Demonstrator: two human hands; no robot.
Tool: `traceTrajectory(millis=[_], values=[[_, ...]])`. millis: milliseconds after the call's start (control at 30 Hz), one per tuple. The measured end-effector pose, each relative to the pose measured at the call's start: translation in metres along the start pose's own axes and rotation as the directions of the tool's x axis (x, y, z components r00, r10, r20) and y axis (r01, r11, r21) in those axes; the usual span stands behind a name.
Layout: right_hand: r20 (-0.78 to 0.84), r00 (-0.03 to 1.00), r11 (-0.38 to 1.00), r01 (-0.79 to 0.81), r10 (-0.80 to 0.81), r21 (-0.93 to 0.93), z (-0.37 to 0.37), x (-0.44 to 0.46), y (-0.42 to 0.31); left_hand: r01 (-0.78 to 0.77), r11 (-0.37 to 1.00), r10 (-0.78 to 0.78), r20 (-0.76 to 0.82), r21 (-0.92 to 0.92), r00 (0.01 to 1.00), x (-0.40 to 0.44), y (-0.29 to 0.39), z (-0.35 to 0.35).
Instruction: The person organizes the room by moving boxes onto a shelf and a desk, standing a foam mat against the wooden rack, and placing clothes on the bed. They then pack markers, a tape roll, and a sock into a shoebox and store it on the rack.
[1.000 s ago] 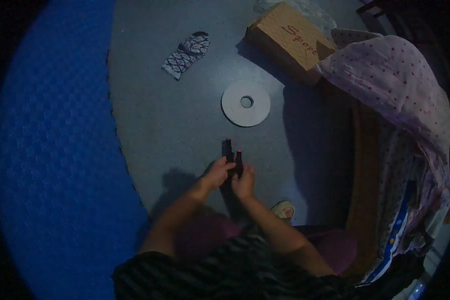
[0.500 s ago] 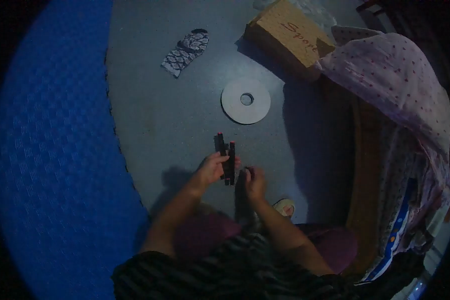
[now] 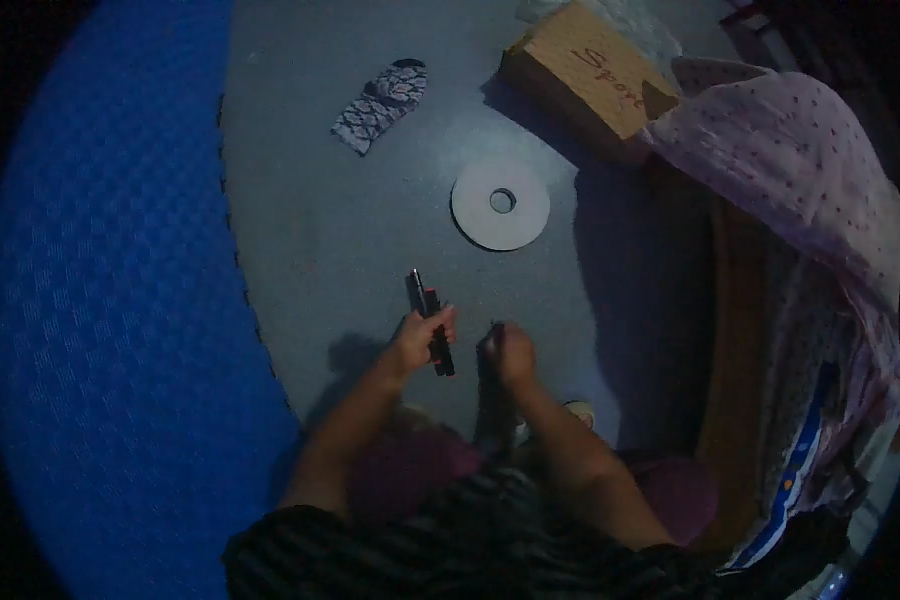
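Observation:
My left hand (image 3: pixel 422 338) is wrapped round several dark pens (image 3: pixel 441 355) with reddish ends, held together above the grey floor. One of them, a marker (image 3: pixel 417 282) with a pale tip, sticks out farther at the top. To the right, apart from the pens, my right hand (image 3: pixel 513 354) is closed round a small dark object (image 3: pixel 496 335) that is too small and dim to name. Above both hands, a flat white ring (image 3: pixel 482 222) with a hole in its middle lies on the floor.
A patterned sock (image 3: pixel 380 106) lies at the upper left of the floor (image 3: pixel 320 230). Blue matting (image 3: pixel 120 300) covers the left side. At the upper right are a cardboard box (image 3: pixel 590 80) and a dotted cloth (image 3: pixel 780 150) draped over a brown edge (image 3: pixel 725 400).
Both hands have come apart. My left hand has moved left with the pens, and one pen now shows a pale tip. My right hand has moved right, closed on something small.

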State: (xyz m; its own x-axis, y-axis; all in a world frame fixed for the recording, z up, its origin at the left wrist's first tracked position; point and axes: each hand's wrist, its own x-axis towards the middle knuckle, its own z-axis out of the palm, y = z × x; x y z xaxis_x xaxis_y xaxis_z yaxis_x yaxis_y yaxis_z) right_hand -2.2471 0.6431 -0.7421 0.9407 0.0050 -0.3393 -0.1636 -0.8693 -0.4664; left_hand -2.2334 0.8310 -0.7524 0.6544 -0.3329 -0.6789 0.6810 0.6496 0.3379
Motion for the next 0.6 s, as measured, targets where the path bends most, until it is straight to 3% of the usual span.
traceTrajectory(millis=[33,133,233,333,433,533,600], values=[[-0.001,0.999,0.999,-0.037,0.037,0.003,-0.005,0.015,-0.013,0.005,1.0,-0.005,-0.003,-0.023,1.0,-0.001,0.001,-0.001],[0.024,1.0,0.955,-0.005,-0.002,0.296,-0.013,0.048,-0.04,0.02,0.999,-0.011,-0.193,0.045,0.981,-0.009,0.012,0.008],[0.171,0.982,0.903,-0.005,-0.076,0.43,-0.014,0.052,-0.069,-0.015,1.0,0.015,-0.191,-0.001,0.981,-0.014,0.025,0.013],[0.19,0.981,0.901,-0.053,-0.032,0.43,-0.03,0.036,-0.109,-0.092,0.995,0.085,-0.209,-0.027,0.974,-0.009,0.029,0.012],[0.182,0.95,0.891,0.157,-0.255,0.426,-0.017,0.041,-0.102,-0.149,0.988,0.133,-0.276,-0.037,0.952,-0.008,0.033,0.01],[0.004,0.931,0.904,0.353,-0.365,0.243,-0.022,0.069,-0.09,-0.168,0.981,0.124,-0.362,-0.093,0.924,-0.015,0.05,0.013],[-0.183,0.845,0.856,0.516,-0.503,0.028,-0.04,0.095,-0.086,-0.174,0.978,0.135,-0.286,-0.114,0.949,-0.011,0.049,-0.008]])
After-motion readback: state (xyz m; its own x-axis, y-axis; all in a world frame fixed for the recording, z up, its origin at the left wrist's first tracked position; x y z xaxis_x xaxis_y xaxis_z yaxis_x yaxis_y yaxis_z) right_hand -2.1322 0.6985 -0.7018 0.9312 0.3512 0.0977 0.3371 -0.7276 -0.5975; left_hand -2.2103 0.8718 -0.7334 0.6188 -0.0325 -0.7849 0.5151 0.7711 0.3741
